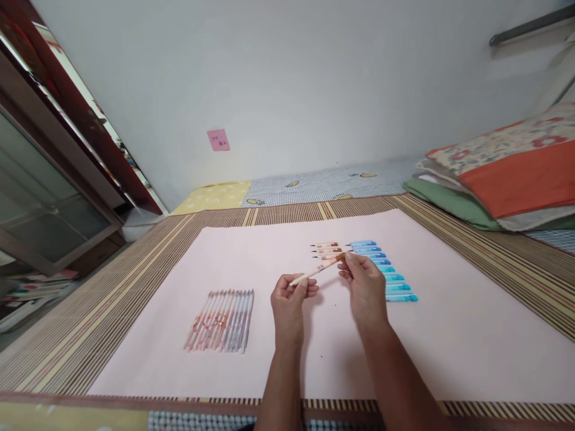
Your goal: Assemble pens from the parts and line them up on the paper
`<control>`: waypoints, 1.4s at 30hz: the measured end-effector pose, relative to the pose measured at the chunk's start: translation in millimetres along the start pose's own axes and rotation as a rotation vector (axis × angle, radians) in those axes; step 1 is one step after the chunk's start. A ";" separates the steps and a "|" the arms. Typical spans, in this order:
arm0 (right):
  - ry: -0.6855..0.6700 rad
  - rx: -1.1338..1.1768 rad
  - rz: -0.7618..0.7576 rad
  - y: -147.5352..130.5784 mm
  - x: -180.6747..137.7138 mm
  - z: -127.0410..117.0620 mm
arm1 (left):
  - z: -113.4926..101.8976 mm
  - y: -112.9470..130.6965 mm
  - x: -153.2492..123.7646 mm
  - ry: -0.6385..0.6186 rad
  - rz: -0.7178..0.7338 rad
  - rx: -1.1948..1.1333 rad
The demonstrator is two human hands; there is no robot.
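Between my two hands is a cream pen (321, 267) with a brown end, held at a slant above the pink sheet (278, 365). My left hand (291, 293) pinches its pale lower tip. The fingers of my right hand (363, 281) close on the brown end. Just beyond lie several cream-and-brown pens (330, 250) with dark points facing left. A column of blue and turquoise pens (395, 278) runs down beside and partly behind my right hand. To the left, a neat row of pink to grey pens (222, 320) lies side by side.
Under the sheet is a striped mat (148, 287) on a bed. Folded bedding (516, 173) is piled at the right rear. A pink note (218, 140) sticks to the white wall (314, 84). A glass-fronted cabinet (45, 197) stands at the left.
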State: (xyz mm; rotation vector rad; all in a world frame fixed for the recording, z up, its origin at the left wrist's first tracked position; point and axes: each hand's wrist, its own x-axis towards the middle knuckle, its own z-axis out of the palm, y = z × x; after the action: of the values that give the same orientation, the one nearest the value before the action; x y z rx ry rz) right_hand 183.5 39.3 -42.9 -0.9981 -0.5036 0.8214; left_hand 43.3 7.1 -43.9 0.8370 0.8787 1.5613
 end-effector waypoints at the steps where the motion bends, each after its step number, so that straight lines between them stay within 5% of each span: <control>1: 0.010 0.015 0.016 -1.5 1.5 -1.4 | -0.8 0.9 0.2 -0.005 0.000 -0.005; 6: -0.033 0.041 0.084 -8.8 5.6 -7.0 | -2.2 5.3 0.1 -0.003 -0.004 -0.020; 13: -0.356 -0.093 0.173 -6.3 -13.4 11.0 | 1.5 3.5 -1.0 0.002 -0.023 -0.061; 22: -0.380 -0.093 0.115 -4.5 -20.5 18.5 | -0.8 -0.1 -2.1 -0.027 0.042 0.078; 32: -0.513 -0.158 0.009 -12.5 -20.0 16.5 | 0.5 2.7 -1.2 -0.066 -0.219 -0.072; 42: -0.455 -0.136 0.145 -6.8 -16.9 15.1 | -3.8 3.4 2.8 -0.017 -0.013 -0.036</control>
State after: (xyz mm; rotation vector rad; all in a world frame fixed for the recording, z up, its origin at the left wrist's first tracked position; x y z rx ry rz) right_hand 165.0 32.0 -30.0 -0.9806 -0.8923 1.1656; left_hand 38.0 9.0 -42.5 0.8167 0.8399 1.5522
